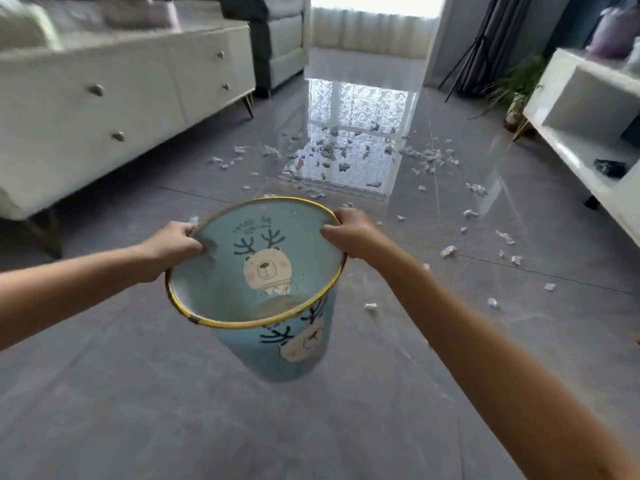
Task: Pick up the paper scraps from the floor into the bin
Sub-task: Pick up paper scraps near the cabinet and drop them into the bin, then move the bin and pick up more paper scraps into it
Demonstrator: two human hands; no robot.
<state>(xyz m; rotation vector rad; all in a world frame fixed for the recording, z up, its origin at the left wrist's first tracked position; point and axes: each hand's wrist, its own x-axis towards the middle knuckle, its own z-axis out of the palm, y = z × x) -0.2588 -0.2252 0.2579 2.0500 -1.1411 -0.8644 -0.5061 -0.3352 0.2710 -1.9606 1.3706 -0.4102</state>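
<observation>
A light-blue bin [298, 355] with a yellow rim and bear-with-antlers prints hangs above the grey floor, tilted with its mouth toward me. My left hand [176, 245] grips the rim on the left side, fingers curled inside. On the opposite side my right hand [351, 233] grips the rim. The bin looks empty inside. Several white paper scraps [448, 251] lie scattered on the glossy floor ahead and to the right, densest around the window reflection [332, 150].
A white drawer cabinet [121, 98] lines the left side, a grey sofa [277, 36] stands behind it. A white shelf unit [588, 133] runs along the right, with a potted plant [516, 88] and a tripod beyond it.
</observation>
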